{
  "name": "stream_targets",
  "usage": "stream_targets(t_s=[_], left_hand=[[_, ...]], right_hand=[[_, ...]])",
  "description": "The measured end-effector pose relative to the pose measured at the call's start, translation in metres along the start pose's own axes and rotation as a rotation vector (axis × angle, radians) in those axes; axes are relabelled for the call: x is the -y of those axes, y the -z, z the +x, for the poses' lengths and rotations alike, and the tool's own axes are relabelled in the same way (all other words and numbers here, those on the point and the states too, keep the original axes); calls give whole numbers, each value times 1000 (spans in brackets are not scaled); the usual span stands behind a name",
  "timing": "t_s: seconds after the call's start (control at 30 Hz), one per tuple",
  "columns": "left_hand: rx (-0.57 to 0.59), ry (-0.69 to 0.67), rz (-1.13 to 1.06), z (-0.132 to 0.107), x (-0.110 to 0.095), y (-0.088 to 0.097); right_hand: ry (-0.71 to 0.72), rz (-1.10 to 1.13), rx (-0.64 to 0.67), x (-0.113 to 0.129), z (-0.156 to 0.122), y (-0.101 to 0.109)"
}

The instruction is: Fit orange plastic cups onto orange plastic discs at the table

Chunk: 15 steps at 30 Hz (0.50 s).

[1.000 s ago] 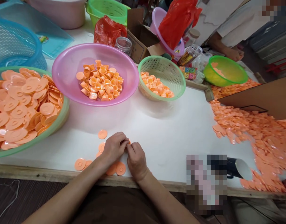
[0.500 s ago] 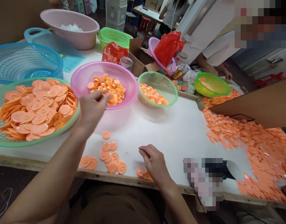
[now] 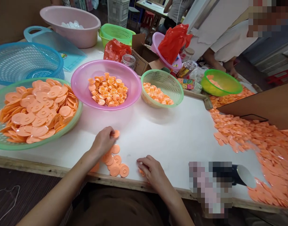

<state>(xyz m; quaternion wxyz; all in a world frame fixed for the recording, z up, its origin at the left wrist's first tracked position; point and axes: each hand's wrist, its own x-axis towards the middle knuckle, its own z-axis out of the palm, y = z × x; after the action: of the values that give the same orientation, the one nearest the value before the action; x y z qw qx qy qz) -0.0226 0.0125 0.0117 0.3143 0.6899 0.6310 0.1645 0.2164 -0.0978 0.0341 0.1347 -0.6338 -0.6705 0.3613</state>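
Withdrawn from the pink plastic basin (image 3: pixel 106 62), the left hand (image 3: pixel 103 142) has dropped to the white worktable (image 3: pixel 172 141), its curled fingers (image 3: pixel 110 131) closing on a peach plastic disc (image 3: pixel 116 134). The right hand (image 3: pixel 151 171), loosely curved with its fingers slightly apart, lies near the table's front edge, fingertips at small orange cups (image 3: pixel 141 172) partly hidden beneath it. Between the hands sits a loose, overlapping line of peach discs (image 3: pixel 114 160). Filled with small cups, the basin stands ahead, flanked by a green-rimmed colander (image 3: pixel 64 127) piled with discs and a green basket (image 3: pixel 162 75) of cups. A large spill of discs (image 3: pixel 240 135) spreads along the right, partly under a brown cardboard sheet (image 3: pixel 259 106).
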Motion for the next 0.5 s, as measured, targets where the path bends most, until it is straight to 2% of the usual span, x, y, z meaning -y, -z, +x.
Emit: stream_targets(t_s=[0.13,0.27,0.33,0.4,0.5], left_hand=[[83,-122,-29,11,-23,-12],[-31,-93,-2,18,-32,-22],[-78,-127,59,21,-32,-25],[-42,-199,116,19,-33,-28],[40,-350,177,11,-36,-34]], right_hand=[[36,54,-104,-9,7,0],[46,109,-121,-13,4,-1],[35,164,-100,-14,2,0],[14,219,-97,-15,3,1],[-37,251,-183,-18,10,5]])
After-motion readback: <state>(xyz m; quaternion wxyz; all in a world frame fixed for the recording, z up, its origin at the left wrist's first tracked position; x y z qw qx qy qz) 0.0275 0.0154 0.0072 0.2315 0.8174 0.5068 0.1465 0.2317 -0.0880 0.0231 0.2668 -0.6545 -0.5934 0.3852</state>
